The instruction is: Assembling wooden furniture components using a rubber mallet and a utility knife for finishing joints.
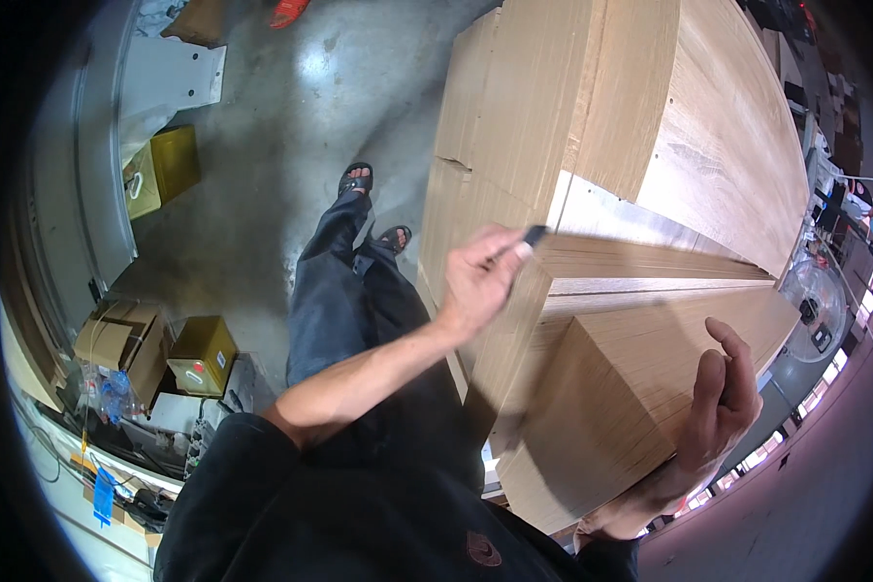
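My left hand (480,276) is closed, pinching a small dark flat-ended object (534,235) between thumb and fingers. Its exact kind does not show. It is held at the left edge of a stack of light wood-grain boards (640,260). Over the right side of a nearer block of stacked boards (592,427) my right hand (723,398) is raised, fingers apart and holding nothing. Its forearm passes along the block's near edge. A tall pile of similar boards (514,107) rises beyond, with a pale panel (737,126) on top.
To the left on the concrete floor stand two yellow tins (202,356) and an opened cardboard box (121,339). A floor fan (813,310) is at the far right. A white metal sheet (170,73) juts out at the upper left. A red item (288,12) lies at the top.
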Available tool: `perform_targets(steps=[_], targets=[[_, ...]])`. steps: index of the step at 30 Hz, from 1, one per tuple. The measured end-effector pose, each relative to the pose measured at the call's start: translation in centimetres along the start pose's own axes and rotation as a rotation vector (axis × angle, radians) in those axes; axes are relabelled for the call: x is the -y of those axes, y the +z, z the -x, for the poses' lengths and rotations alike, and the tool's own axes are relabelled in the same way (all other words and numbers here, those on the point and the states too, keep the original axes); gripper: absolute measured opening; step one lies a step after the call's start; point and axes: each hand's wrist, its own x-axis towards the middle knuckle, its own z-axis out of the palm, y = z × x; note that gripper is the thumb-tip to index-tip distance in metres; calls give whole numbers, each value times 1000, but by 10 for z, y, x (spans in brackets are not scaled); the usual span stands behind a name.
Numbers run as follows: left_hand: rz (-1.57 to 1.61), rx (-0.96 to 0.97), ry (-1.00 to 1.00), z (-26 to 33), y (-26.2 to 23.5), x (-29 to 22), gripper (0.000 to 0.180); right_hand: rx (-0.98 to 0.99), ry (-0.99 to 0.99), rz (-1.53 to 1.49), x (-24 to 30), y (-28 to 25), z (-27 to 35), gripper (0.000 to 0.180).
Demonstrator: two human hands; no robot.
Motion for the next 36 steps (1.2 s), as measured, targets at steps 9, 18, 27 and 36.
perform_targets(steps=[9, 18, 27, 36], targets=[[-303, -188, -2, -11, -15, 30, 25, 17, 50, 21, 2, -3, 1, 23], [-318, -114, -16, -8, -16, 20, 24, 44, 5, -20, -2, -1, 0, 24], [-260, 0, 118, 16, 0, -23, 20, 39, -10, 60, 1, 2, -1, 24], [-297, -103, 84, 0, -10, -7, 22, 23, 69, -7, 5, 1, -1, 25]])
